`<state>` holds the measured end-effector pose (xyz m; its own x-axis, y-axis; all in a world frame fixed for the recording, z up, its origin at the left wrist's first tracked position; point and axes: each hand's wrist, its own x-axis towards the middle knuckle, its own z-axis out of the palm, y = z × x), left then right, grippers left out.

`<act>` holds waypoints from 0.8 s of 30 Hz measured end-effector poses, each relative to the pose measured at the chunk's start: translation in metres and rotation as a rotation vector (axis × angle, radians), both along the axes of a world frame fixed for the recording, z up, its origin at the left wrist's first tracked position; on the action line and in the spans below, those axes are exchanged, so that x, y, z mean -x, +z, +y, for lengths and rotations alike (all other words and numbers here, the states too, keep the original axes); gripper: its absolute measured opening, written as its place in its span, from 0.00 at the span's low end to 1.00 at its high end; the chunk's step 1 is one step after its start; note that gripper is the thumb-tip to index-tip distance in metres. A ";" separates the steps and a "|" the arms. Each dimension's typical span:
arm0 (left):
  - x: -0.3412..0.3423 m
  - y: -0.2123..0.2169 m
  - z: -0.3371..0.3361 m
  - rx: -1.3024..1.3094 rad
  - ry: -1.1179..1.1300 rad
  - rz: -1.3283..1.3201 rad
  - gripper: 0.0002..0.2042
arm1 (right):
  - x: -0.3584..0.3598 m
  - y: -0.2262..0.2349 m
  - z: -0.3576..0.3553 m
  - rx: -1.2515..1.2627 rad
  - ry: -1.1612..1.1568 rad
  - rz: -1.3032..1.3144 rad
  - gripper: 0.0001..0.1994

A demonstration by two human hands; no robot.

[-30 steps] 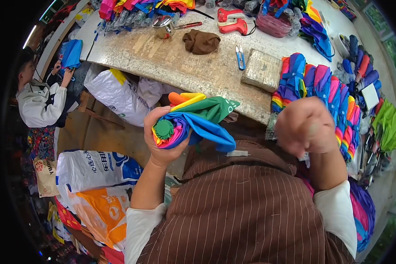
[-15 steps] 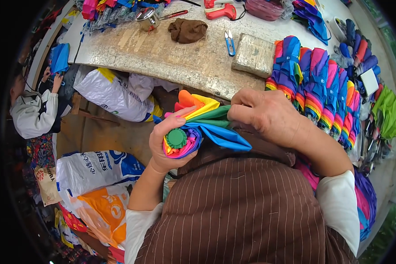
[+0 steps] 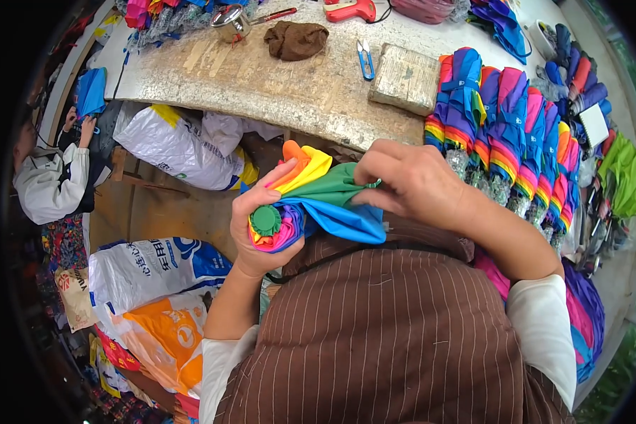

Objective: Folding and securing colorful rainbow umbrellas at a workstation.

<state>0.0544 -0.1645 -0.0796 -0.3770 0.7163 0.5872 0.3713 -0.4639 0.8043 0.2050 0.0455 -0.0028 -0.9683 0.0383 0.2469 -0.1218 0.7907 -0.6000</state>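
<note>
Before my apron, a rainbow umbrella (image 3: 290, 230) is partly rolled, its green round cap turned toward the left. My left hand (image 3: 251, 230) is wrapped round the rolled end, thumb on top. Loose yellow, green and blue panels fan out toward the right. At their outer part, my right hand (image 3: 413, 177) pinches the green panel (image 3: 328, 184) between thumb and fingers. The blue panel hangs below that hand. The umbrella's far end is hidden behind the cloth and my right hand.
A worn table (image 3: 261, 92) holds a brown cloth (image 3: 296, 40), blue thread snips (image 3: 364, 59), a block (image 3: 405, 78) and a metal tin (image 3: 230, 23). Folded rainbow umbrellas (image 3: 505, 127) line the right side. Plastic sacks (image 3: 159, 275) stand at left, where another person (image 3: 53, 177) handles blue cloth.
Both hands and the umbrella have shifted slightly left. The green panel is drawn out wider between my hands, and the blue panel has spread.
</note>
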 end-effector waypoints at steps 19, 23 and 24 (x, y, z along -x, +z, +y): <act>-0.001 -0.001 -0.009 0.030 0.036 0.001 0.28 | -0.004 0.002 -0.001 0.154 0.014 -0.039 0.12; -0.002 0.000 -0.009 0.040 0.057 0.007 0.28 | 0.000 -0.008 -0.008 -0.100 0.063 -0.011 0.11; -0.002 -0.001 -0.010 0.044 0.064 0.006 0.28 | 0.000 -0.007 -0.008 -0.018 0.098 -0.054 0.10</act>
